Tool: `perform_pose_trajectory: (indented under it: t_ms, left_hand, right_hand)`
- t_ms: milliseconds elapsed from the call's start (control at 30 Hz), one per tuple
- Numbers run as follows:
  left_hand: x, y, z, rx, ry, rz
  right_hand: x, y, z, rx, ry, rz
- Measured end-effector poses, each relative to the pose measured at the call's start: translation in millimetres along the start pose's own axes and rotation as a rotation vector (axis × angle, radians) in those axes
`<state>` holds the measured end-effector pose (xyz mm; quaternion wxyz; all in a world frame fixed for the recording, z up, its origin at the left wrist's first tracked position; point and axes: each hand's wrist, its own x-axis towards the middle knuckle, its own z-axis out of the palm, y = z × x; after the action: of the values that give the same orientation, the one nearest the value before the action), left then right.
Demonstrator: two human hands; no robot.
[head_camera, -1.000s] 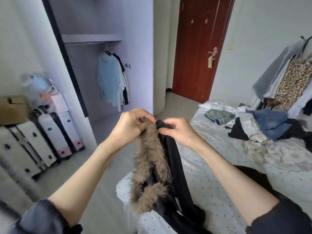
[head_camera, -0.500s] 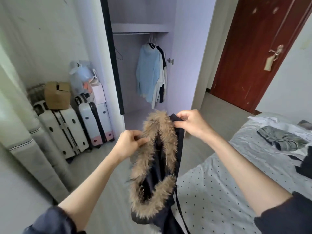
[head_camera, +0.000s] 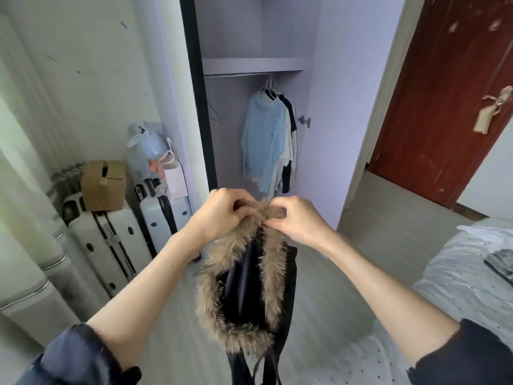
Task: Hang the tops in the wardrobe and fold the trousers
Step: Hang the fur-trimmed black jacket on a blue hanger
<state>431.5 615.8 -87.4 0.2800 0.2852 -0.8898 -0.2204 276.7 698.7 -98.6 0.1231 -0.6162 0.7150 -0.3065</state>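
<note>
Before the wardrobe [head_camera: 255,65], both hands [head_camera: 222,215] have drawn together, pinching the coat's [head_camera: 244,284] fur trim.

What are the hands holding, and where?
Both hands, left hand and right hand, pinch the black garment's brown fur trim at its top.

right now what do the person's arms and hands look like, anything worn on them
Both forearms are bare, with dark navy sleeves pushed up toward the elbows. The left hand and right hand show no gloves, and no rings or watch that I can see.
</note>
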Motion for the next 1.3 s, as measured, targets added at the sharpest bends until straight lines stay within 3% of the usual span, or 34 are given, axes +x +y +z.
perform_pose_trajectory:
  t_ms: [133, 333, 433, 533, 800, 900, 1067, 1300]
  left_hand:
    - [32, -47, 7, -0.088, -0.015, -0.058]
    - [74, -138, 42, 0.027, -0.271, -0.259]
    - [98, -160, 48, 0.026, -0.238, -0.282]
    - [130, -164, 46, 0.041, -0.156, -0.206]
    - [244, -151, 73, 0.170, -0.052, -0.025]
    - [277, -152, 95, 0.206, -0.010, -0.110]
    - [347, -166, 134, 0.284, -0.071, -0.290]
    - [463, -169, 159, 0.093, 0.061, -0.422]
  right_hand:
    - [57, -2, 1, 0.041, 0.130, 0.059]
    - [137, -1, 2, 0.022, 0.284, 0.179]
    - [160, 11, -7, -0.086, 0.358, 0.227]
    - [171, 38, -15, -0.353, 0.390, 0.324]
    - [203, 149, -42, -0.370, 0.254, 0.557]
    - [230, 184, -59, -0.290, 0.268, 0.561]
    - [295, 236, -83, -0.240, 0.213, 0.471]
    - [382, 317, -116, -0.271, 0.083, 0.372]
